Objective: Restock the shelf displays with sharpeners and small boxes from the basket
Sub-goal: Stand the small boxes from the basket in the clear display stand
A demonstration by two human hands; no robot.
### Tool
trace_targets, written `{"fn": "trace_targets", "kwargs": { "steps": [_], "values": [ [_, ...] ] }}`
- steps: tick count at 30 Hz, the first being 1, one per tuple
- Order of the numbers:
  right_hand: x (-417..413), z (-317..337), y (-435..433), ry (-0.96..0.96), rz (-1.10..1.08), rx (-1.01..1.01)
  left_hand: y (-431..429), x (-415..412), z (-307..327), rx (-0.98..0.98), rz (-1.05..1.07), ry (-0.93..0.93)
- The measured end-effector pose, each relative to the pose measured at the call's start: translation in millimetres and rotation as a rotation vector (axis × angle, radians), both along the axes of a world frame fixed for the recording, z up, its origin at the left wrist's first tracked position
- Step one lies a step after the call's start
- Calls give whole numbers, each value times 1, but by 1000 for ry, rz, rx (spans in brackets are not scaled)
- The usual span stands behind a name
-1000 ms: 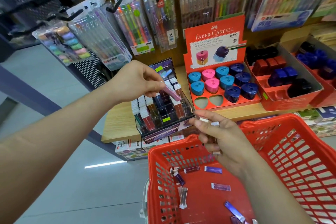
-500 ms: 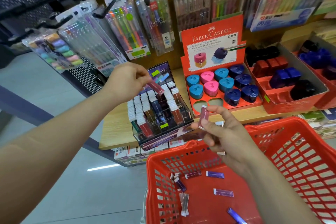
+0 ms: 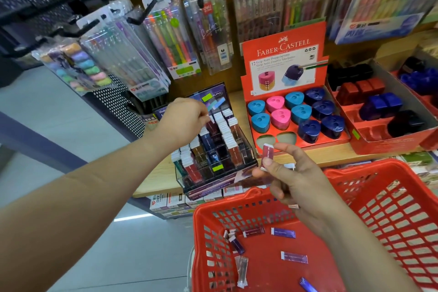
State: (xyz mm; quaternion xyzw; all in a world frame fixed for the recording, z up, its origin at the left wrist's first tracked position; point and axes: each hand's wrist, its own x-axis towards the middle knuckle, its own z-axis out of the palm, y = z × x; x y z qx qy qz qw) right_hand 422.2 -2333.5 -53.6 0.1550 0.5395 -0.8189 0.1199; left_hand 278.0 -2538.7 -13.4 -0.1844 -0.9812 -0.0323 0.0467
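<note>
My left hand (image 3: 183, 121) reaches over the clear tiered display (image 3: 214, 147) of small boxes on the wooden shelf, its fingertips pinching a small box at the top of a back row. My right hand (image 3: 291, 178) hovers above the red basket (image 3: 379, 208) and pinches a small pink-red box (image 3: 267, 153) upright between thumb and forefinger, with more small white-ended pieces tucked under its other fingers. Several small purple and clear boxes (image 3: 283, 233) lie loose on the basket floor. The red Faber-Castell sharpener tray (image 3: 296, 116) holds blue, pink and dark blue sharpeners, with two front-left slots vacant.
Hanging pen and highlighter packs (image 3: 170, 38) crowd the pegs above the shelf. A red tray of dark block sharpeners (image 3: 379, 111) sits at the right. Boxed stock (image 3: 170, 201) lines the lower shelf. Grey floor (image 3: 71, 114) lies to the left.
My left hand has lowered its small box from above the display down into a back row. My right hand has raised a pink-red box upright from the basket.
</note>
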Motion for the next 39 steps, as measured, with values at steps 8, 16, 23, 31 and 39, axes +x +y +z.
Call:
{"fn": "trace_targets", "kwargs": {
  "steps": [8,16,23,31,39],
  "values": [
    [0,2,-3,160,54,211,17,-8,-9,-83,80,-25],
    [2,6,-1,212,51,321,30,6,34,439,223,-321],
    [4,6,-5,303,-5,380,59,51,57,560,-50,-818],
    [6,15,15,-86,-90,-533,3,7,64,891,252,-312],
    [7,14,11,-95,-143,-557,-12,5,30,351,213,-103]
  ]
}}
